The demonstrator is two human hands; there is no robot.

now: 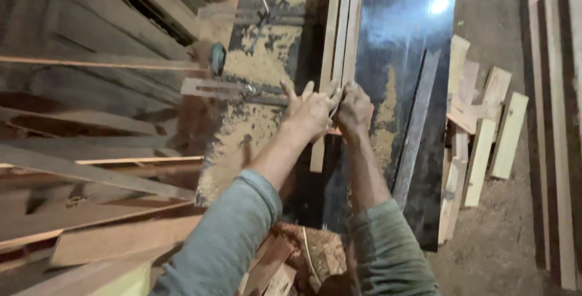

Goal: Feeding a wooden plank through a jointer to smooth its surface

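Note:
Long pale wooden strips (339, 23) lie lengthwise on a dark, shiny machine table (400, 35) dusted with sawdust. My left hand (309, 111) presses on the near end of the strips, fingers spread forward. Close beside it, my right hand (354, 111) is curled around the strips' right edge. Both wrists nearly touch. A narrow strip (317, 153) sticks out below my left hand toward me. Grey-green sleeves cover both forearms.
A metal fence bar (233, 90) with a clamp crosses the table left of my hands. A dark flat bar (415, 126) lies on the table's right side. Rough planks (91, 169) are stacked at left. Short offcuts (485, 132) and long boards (555, 120) lie on the dusty floor at right.

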